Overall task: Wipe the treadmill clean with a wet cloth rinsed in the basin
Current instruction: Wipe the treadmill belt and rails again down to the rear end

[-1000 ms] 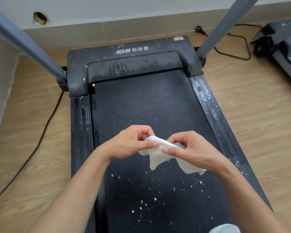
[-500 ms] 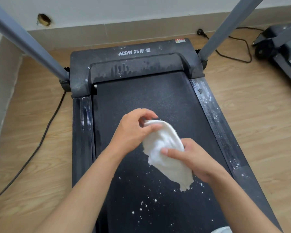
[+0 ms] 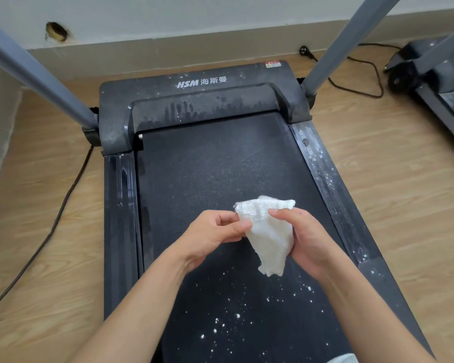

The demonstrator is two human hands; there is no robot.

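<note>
You have refolded the white terry cloth (image 3: pixel 266 231) into a thicker pad, held above the black treadmill belt (image 3: pixel 215 163). Left hand (image 3: pixel 210 238) pinches its edge; right hand (image 3: pixel 308 238) closes around it. White specks (image 3: pixel 236 315) remain below, so wiping can resume.

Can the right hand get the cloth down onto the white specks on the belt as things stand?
Probably yes. The right hand already holds the cloth above the belt, and the white specks lie just below and nearer the person with nothing between. The left hand also grips the cloth.
</note>
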